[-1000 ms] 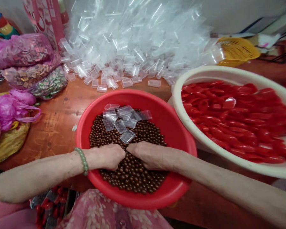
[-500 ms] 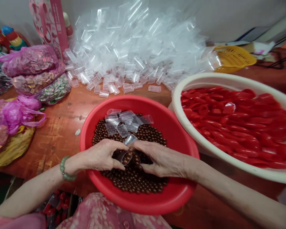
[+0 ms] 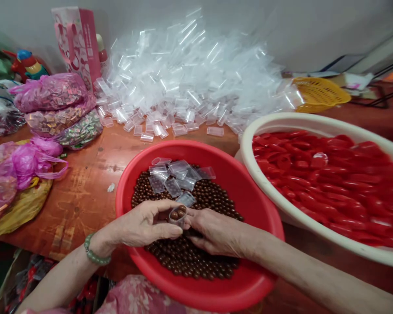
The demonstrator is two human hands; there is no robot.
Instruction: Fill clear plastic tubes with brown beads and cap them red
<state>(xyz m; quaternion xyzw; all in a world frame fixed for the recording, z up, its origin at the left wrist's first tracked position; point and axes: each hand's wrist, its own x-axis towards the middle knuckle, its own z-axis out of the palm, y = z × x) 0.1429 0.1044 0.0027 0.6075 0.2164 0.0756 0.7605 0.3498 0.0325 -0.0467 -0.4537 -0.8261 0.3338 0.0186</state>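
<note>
Over a red basin (image 3: 271, 266), my left hand (image 3: 150, 222) is closed around a small clear plastic tube (image 3: 177, 221). Brown balls (image 3: 177, 213) show at the tube's mouth, which tilts up toward me. My right hand (image 3: 216, 231) is curled close against the tube's right side, with fingertips at its rim. Whatever lies inside its fingers is hidden. Loose brown chocolate-like balls (image 3: 196, 261) fill much of the basin's bottom. Several unfilled clear tubes (image 3: 173, 187) lie on the balls beyond my hands.
A big pile of clear tubes (image 3: 190, 78) spreads along the wall. At right, a cream tub (image 3: 249, 144) of red plastic pieces (image 3: 314, 183) touches the basin. Pink bags (image 3: 52, 93) of small packets stand left on the wooden table (image 3: 85, 183). A yellow basket (image 3: 321, 91) sits behind.
My left hand has turned the tube more upright, with balls now showing at its mouth. My right hand has moved from scooping balls to the tube's side. The camera view has shifted slightly.
</note>
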